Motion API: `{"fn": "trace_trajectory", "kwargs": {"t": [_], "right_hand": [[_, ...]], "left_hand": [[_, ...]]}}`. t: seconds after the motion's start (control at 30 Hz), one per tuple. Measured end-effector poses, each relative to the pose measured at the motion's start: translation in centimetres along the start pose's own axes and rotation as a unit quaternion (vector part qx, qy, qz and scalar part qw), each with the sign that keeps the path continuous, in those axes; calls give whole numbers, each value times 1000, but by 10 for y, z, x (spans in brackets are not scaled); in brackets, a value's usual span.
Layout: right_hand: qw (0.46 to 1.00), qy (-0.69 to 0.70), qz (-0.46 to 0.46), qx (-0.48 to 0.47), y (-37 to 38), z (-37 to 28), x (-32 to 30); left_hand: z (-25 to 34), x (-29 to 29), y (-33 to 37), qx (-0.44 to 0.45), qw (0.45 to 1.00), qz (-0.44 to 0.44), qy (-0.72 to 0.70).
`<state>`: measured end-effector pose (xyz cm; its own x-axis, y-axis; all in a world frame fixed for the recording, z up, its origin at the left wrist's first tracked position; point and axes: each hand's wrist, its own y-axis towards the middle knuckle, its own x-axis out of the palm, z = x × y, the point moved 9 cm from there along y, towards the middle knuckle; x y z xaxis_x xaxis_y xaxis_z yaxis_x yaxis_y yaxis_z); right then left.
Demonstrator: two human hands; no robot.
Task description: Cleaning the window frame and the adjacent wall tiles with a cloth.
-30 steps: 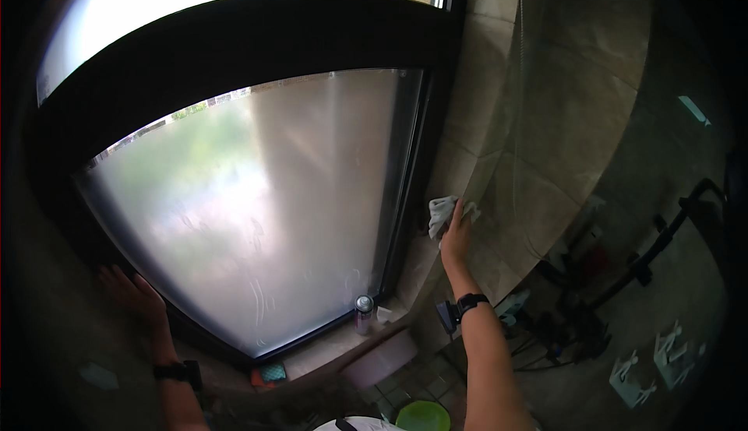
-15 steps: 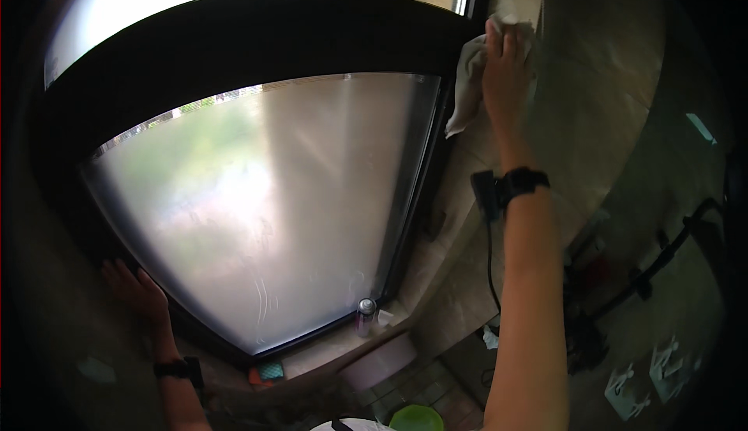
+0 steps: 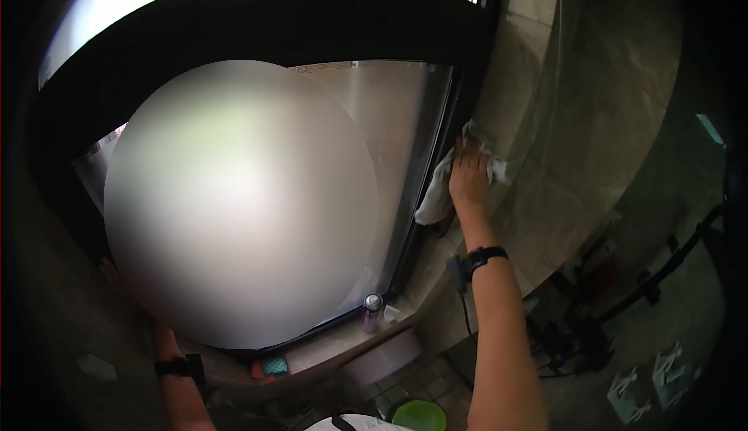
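My right hand [image 3: 469, 182] presses a crumpled white cloth [image 3: 435, 201] against the tiled wall edge beside the window's dark frame [image 3: 461, 112]. Its fingers point upward over the cloth, which hangs out to the left of the hand. At the far left, my left hand [image 3: 114, 275] rests by the opposite side of the frame, holding nothing that I can see. Its fingers look stretched out, though a large blurred disc hides much of the hand and most of the window pane [image 3: 405, 127].
On the sill below the pane stands a spray can [image 3: 372, 313], with an orange and teal sponge [image 3: 274, 365] further left. Lower down are a pale pink basin [image 3: 386, 359] and a green bowl [image 3: 421, 415]. Dark equipment [image 3: 580, 337] stands at the right.
My right hand has slid down along the window's right side with the cloth. The left hand stays near the same spot, now partly covered by the blurred disc.
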<state>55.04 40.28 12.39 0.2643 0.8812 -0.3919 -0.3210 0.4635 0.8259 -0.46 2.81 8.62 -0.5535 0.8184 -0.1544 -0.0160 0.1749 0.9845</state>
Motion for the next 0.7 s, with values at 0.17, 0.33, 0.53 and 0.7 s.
{"fn": "trace_trajectory", "kwargs": {"t": [0.17,0.33,0.53,0.7], "right_hand": [[999,29,-18,-40,-73,-36,14],[974,185,-130,3,-84,-32,19],[593,714,-117,354,-77,69,63],[250,880,-209,346,-50,40,17]], "left_hand": [[-1,-4,1,-5,1000,-14,17],[-4,-3,-2,-11,998,-38,40],[1,9,-9,-16,1000,-21,14],[-7,-4,-1,-1,1000,-4,28]]}}
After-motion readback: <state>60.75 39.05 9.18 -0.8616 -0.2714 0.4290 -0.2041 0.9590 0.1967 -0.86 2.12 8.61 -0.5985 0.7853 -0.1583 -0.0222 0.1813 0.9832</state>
